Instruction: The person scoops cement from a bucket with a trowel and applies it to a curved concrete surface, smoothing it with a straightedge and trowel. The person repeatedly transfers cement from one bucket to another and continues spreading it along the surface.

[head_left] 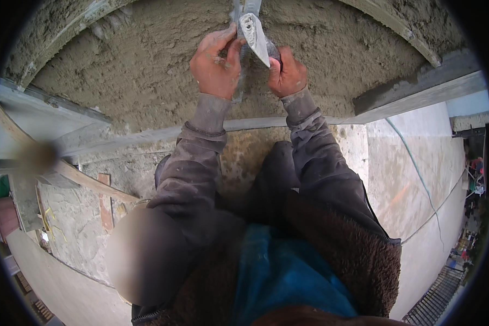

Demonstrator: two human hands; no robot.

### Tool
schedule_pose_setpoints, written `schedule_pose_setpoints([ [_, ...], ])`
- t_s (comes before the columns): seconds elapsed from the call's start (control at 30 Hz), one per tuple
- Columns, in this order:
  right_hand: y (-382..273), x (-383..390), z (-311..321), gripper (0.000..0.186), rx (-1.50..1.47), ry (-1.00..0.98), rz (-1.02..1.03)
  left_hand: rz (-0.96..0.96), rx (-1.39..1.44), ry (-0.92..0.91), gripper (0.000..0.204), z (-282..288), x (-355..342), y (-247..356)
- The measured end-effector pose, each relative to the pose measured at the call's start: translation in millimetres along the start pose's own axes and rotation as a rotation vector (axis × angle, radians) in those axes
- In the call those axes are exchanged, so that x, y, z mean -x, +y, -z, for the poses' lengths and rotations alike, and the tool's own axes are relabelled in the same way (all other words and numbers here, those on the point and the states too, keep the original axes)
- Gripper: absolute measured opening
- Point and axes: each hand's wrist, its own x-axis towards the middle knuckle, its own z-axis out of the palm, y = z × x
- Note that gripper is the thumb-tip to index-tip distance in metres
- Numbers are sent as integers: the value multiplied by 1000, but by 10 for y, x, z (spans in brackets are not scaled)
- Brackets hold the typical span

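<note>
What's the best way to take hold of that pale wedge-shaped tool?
I'd grip the wedge-shaped tool by the dark part behind its pale face, coming from the lower right, as the right hand does. Its broad, smeared end points up in the picture and it narrows downward, so this hold should leave the messy end uncovered.
</note>
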Motion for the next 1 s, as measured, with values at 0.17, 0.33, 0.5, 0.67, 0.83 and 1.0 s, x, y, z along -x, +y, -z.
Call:
schedule_pose_setpoints([
  [0.17,-85,89,-13,40,-230,207,150,48,12,-25,26,26,-9,76],
  [0.33,-36,95,-16,38,-142,79,-32,6,-46,-17,27,23,-3,79],
  [0.5,-53,88,-33,37,-80,29,-110,26,23,-6,28,23,-4,72],
  [0.67,-111,80,-26,36,-111,75,-106,-14,2,21,27,-7,11,11],
  [0.83,-141,95,-22,33,-108,108,-92,22,42,28,26,-14,13,45],
  [1.0,-169,97,-7,29,-89,100,-114,52,34,9,27,5,16,74],
])
